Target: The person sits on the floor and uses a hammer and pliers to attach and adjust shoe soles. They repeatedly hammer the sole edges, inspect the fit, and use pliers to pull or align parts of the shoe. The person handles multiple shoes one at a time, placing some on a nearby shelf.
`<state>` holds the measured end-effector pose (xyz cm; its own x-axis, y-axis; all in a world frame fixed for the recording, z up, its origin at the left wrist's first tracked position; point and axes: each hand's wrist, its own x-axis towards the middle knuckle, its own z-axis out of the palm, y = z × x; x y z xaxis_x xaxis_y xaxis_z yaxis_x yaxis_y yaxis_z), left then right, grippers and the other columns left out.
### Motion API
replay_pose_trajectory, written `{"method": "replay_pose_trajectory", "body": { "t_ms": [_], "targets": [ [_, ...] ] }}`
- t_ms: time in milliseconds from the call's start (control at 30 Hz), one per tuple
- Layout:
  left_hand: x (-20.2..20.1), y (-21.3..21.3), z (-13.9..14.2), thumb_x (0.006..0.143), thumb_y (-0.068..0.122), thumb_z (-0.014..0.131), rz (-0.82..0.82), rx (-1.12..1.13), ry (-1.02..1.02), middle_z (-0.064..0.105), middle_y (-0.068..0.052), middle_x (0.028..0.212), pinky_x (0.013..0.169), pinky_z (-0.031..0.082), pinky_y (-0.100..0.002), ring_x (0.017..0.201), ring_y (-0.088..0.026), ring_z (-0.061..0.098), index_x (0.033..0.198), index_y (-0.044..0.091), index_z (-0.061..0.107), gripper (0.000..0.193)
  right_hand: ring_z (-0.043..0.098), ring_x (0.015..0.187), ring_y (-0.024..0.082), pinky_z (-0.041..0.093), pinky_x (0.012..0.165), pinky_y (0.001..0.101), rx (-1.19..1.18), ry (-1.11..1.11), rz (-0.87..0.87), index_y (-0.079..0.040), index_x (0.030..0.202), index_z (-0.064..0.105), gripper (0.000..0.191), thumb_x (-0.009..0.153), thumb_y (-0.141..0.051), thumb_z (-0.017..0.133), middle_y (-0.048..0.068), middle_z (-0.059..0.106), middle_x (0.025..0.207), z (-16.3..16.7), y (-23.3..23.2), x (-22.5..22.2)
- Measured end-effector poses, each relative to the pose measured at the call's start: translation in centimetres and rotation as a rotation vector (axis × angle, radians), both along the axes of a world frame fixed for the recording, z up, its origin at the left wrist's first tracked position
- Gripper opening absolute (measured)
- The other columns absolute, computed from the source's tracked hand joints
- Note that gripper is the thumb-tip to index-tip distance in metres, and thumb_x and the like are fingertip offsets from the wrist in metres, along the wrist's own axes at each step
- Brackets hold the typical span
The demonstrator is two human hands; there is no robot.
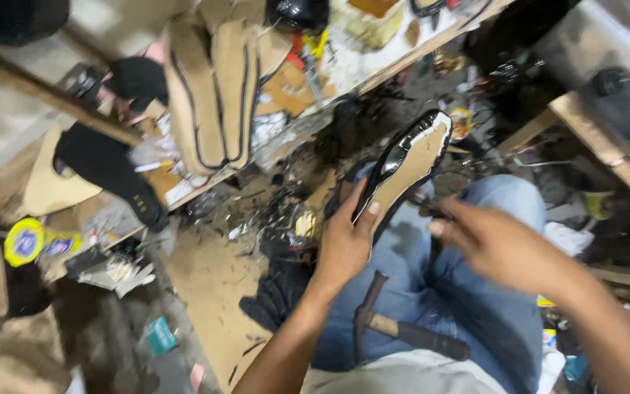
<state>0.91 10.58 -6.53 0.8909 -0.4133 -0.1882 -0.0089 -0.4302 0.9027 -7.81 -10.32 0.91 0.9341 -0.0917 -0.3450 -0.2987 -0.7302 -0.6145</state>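
Observation:
My left hand (pixel 344 241) grips a shoe upper on a last (pixel 408 162), sole side up, showing a tan insole edged with glossy black leather. The shoe points away toward the upper right. My right hand (pixel 496 244) hovers just right of the shoe's heel end, blurred, fingers pinched around a small dark tool I cannot make out. Both hands are above my lap in blue jeans (pixel 468 292). A hammer (pixel 402 328) with a wooden handle lies across my thigh below the left hand.
A low wooden workbench (pixel 184 190) at left carries two tan soles with black trim (pixel 216 87), black shoe parts (pixel 111 168), scraps and tools. Leather scraps litter the floor. A yellow-lidded tin (pixel 25 241) sits at far left. A wooden frame (pixel 607 146) stands at right.

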Motion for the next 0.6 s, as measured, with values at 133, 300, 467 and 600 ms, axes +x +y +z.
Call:
{"method": "replay_pose_trajectory", "body": {
  "t_ms": [133, 300, 467, 600],
  "targets": [
    [-1.4, -4.0, -0.3, 0.099, 0.013, 0.057, -0.130, 0.083, -0.542, 0.054, -0.023, 0.151, 0.119, 0.037, -0.046, 0.140, -0.042, 0.048, 0.154, 0.002, 0.043, 0.058, 0.065, 0.096, 0.046, 0.049, 0.079, 0.0534, -0.080, 0.085, 0.074, -0.004, 0.127, 0.054, 0.038, 0.098, -0.029, 0.059, 0.027, 0.069, 0.097, 0.6, -1.1, -1.6],
    [-3.4, -6.2, -1.2, 0.090, 0.007, 0.059, -0.178, 0.306, -0.736, 0.047, -0.018, 0.158, 0.121, 0.034, -0.049, 0.145, -0.035, 0.047, 0.157, 0.005, 0.038, 0.070, 0.066, 0.096, 0.047, 0.053, 0.076, 0.0538, -0.200, -0.160, 0.180, 0.007, 0.135, 0.047, 0.049, 0.090, -0.013, 0.056, 0.028, 0.067, 0.113, 0.1, -1.9, -1.1],
    [-1.5, -5.2, -0.3, 0.099, 0.018, 0.058, -0.227, 0.214, -0.524, 0.034, -0.020, 0.164, 0.121, 0.028, -0.053, 0.149, -0.040, 0.034, 0.160, 0.004, 0.028, 0.069, 0.070, 0.087, 0.042, 0.053, 0.075, 0.0551, -0.463, 0.151, 0.261, -0.008, 0.123, 0.050, 0.032, 0.106, -0.035, 0.048, 0.021, 0.075, 0.088, -3.2, -3.3, 0.5],
    [1.5, -3.9, 0.8, 0.113, 0.029, 0.043, -0.385, 0.125, -0.208, 0.026, -0.017, 0.169, 0.122, 0.012, -0.059, 0.158, -0.038, 0.020, 0.162, 0.009, 0.027, 0.055, 0.067, 0.083, 0.043, 0.052, 0.069, 0.0567, -0.327, -0.105, 0.254, -0.010, 0.122, 0.052, 0.031, 0.092, -0.015, 0.056, 0.018, 0.073, 0.092, -6.1, -4.1, 1.6]
  ]
}}
